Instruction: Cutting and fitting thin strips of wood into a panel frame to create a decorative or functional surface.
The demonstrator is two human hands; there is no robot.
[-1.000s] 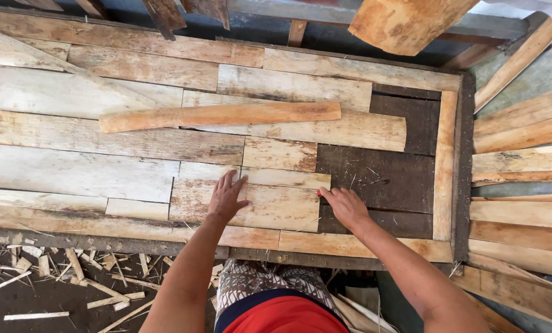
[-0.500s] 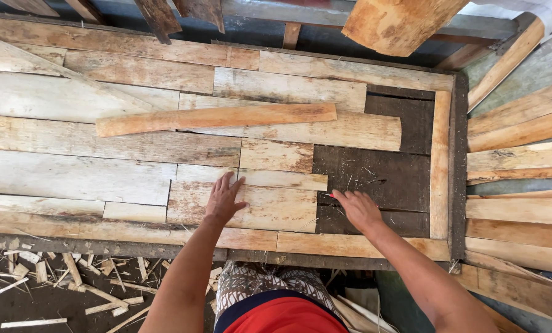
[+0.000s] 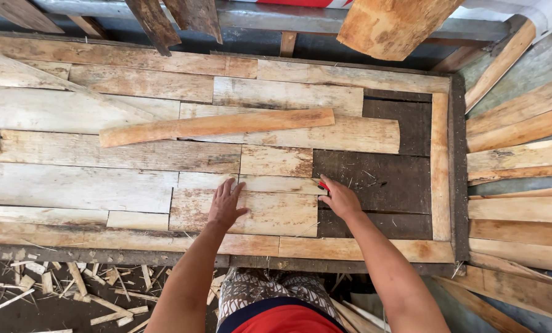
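Note:
My left hand (image 3: 226, 205) lies flat, fingers spread, on a short pale wood board (image 3: 269, 213) near the front of a wooden frame (image 3: 441, 185). At that board's right end, my right hand (image 3: 340, 198) is curled around a small red object (image 3: 323, 185), of which only the tip shows. The board sits among many pale planks fitted side by side in the frame. Right of my right hand the dark base panel (image 3: 380, 182) is bare. A long orange-brown slat (image 3: 217, 126) lies loose and slanted across the planks above my hands.
Stacked planks (image 3: 522, 154) lie along the right side. Rough boards (image 3: 393, 24) and a metal beam (image 3: 276, 15) hang over the far edge. Wood chips and splinters (image 3: 54, 290) cover the dark floor at lower left. My patterned and red clothing (image 3: 276, 308) shows at the bottom.
My right hand has slid a little right to the board's end, and a red tip now shows at its fingers. My left hand stays on the board.

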